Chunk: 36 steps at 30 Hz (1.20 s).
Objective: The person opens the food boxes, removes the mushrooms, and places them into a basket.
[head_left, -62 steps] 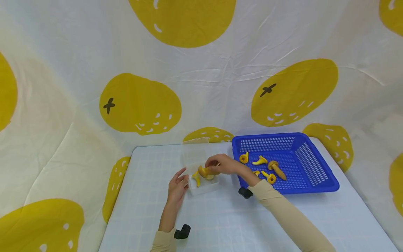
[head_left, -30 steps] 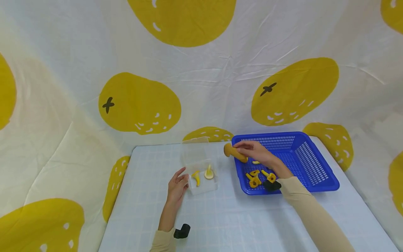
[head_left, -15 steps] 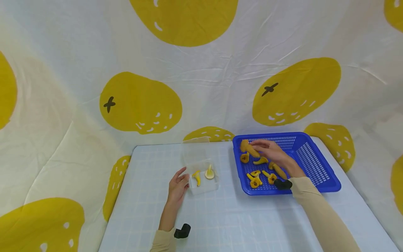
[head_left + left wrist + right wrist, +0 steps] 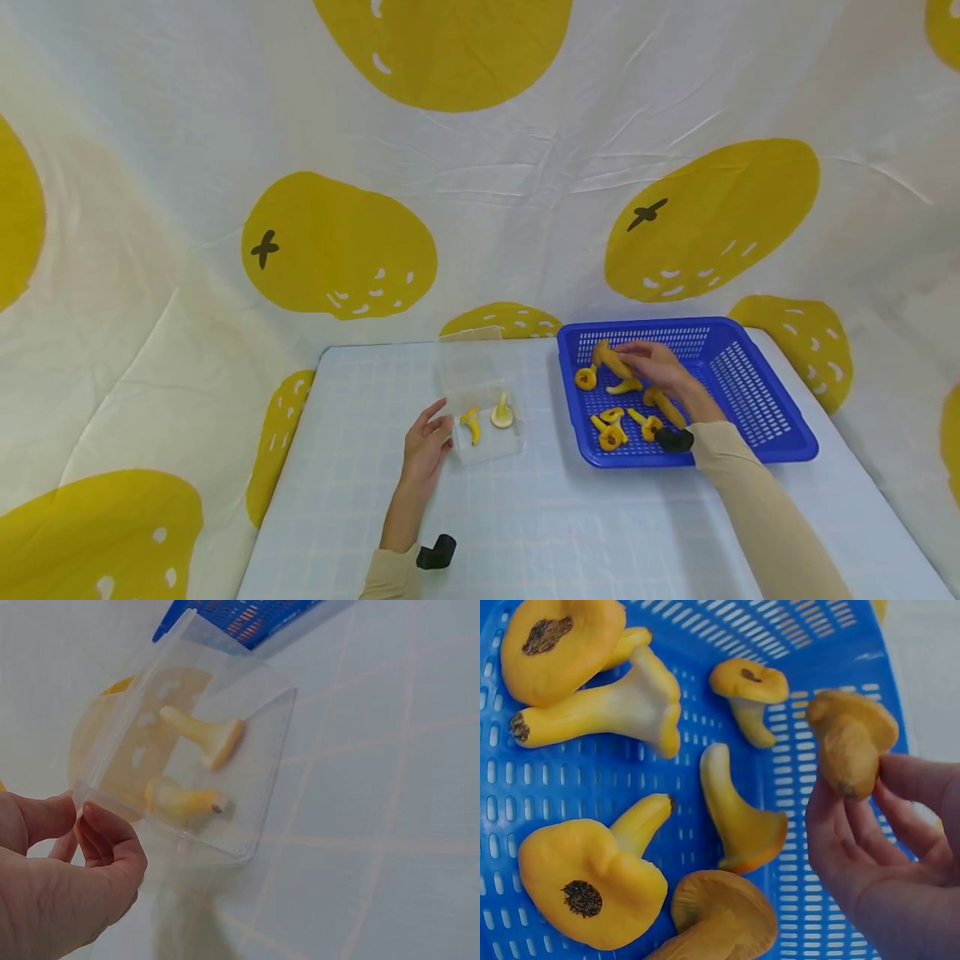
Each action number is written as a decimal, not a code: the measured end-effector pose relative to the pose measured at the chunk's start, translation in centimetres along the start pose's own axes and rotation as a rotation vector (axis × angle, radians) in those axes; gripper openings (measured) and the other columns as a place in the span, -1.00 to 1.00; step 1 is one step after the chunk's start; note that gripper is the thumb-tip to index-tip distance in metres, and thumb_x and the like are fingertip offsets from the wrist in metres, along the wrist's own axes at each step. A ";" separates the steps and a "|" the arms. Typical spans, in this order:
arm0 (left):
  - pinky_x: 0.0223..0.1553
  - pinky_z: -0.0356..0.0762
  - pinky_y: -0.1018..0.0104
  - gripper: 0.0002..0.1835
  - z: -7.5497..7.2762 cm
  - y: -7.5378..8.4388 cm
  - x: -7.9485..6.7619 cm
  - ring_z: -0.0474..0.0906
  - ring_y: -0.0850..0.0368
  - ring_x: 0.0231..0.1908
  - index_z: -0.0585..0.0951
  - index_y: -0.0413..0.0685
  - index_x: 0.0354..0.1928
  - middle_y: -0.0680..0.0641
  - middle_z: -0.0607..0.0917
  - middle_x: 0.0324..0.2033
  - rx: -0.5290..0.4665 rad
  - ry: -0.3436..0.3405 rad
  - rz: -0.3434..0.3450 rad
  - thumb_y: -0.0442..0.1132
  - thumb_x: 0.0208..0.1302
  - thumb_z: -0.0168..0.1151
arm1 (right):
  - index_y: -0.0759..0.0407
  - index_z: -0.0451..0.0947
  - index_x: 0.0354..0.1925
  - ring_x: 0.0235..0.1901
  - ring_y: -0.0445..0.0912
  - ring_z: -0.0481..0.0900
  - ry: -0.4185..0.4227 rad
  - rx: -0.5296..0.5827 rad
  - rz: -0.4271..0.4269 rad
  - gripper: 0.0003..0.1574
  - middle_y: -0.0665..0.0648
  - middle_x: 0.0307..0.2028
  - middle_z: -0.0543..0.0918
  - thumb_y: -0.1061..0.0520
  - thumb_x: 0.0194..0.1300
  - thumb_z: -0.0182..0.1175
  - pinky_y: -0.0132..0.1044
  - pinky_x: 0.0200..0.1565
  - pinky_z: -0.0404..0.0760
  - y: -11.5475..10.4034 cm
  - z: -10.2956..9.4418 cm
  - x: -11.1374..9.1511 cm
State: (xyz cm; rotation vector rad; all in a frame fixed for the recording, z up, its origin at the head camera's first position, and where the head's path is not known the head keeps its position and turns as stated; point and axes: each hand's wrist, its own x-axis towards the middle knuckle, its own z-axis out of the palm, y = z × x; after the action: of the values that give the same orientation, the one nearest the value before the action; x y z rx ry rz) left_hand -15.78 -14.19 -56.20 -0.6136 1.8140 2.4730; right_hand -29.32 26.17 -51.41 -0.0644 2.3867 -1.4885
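Observation:
My left hand (image 4: pixel 424 450) pinches the left rim of a clear plastic box (image 4: pixel 262 802) between thumb and fingers. Two mushrooms lie in the box: a slim yellow one (image 4: pixel 471 425) and a paler one (image 4: pixel 502 412) with its stem up. Over the back left part of a blue plastic basket (image 4: pixel 693 460), my right hand (image 4: pixel 660 367) holds a brown mushroom (image 4: pixel 849 746) by its stem. Beneath it in the basket are several yellow mushrooms, among them a curved one (image 4: pixel 739 817), and another brown mushroom (image 4: pixel 724 911).
The box's clear lid (image 4: pixel 471 358) stands open at its back. Box and basket sit apart on a pale checked tablecloth (image 4: pixel 555 517). A white curtain (image 4: pixel 510 217) printed with yellow fruit hangs directly behind the table.
My right hand has carried the brown mushroom from over the box rightward across the basket's left rim, then lower inside it. The left hand has stayed at the box.

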 end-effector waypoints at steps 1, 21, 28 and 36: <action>-0.37 0.40 0.40 -0.50 0.0 0.0 0.0 0.40 0.10 -0.32 0.40 -0.11 0.29 -0.08 0.51 -0.19 0.001 0.001 0.002 -0.38 0.30 0.17 | 0.32 0.45 0.15 -0.10 0.04 0.51 0.014 -0.019 -0.005 -0.53 0.34 0.05 0.53 0.04 0.42 0.06 -0.17 -0.06 0.53 0.1 0.1 0.1; -0.38 0.42 0.40 -0.51 0.2 0.0 -0.1 0.42 0.14 -0.31 0.43 -0.05 0.27 -0.06 0.52 -0.19 0.020 0.026 -0.020 -0.37 0.29 0.18 | 0.51 0.53 -0.12 -0.28 0.15 0.58 0.060 -0.456 -0.108 -0.71 0.38 -0.26 0.62 0.27 0.26 0.15 -0.07 -0.24 0.56 -1.7 2.2 -0.2; -0.39 0.42 0.40 -0.51 0.3 -0.2 0.0 0.41 0.14 -0.33 0.43 -0.06 0.27 -0.07 0.52 -0.20 0.015 0.032 -0.024 -0.38 0.29 0.19 | 0.51 0.52 -0.14 -0.31 0.09 0.57 0.041 -0.448 -0.046 -0.70 0.36 -0.27 0.62 0.26 0.23 0.19 -0.11 -0.27 0.55 -2.6 2.2 -1.2; -0.40 0.42 0.42 -0.50 0.1 0.0 -0.1 0.42 0.15 -0.33 0.42 -0.09 0.27 -0.06 0.52 -0.21 0.007 0.024 -0.005 -0.39 0.28 0.18 | 0.42 0.57 -0.23 -0.37 0.02 0.54 0.060 -0.438 -0.081 -0.70 0.25 -0.33 0.62 0.14 0.28 0.18 -0.15 -0.29 0.54 -3.8 2.7 -1.4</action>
State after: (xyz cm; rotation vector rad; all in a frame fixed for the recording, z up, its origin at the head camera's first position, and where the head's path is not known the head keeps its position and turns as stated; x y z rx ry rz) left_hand -15.75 -14.04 -56.19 -0.6486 1.8258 2.4664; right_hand -27.70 22.41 -48.75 -0.2222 2.7451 -0.9836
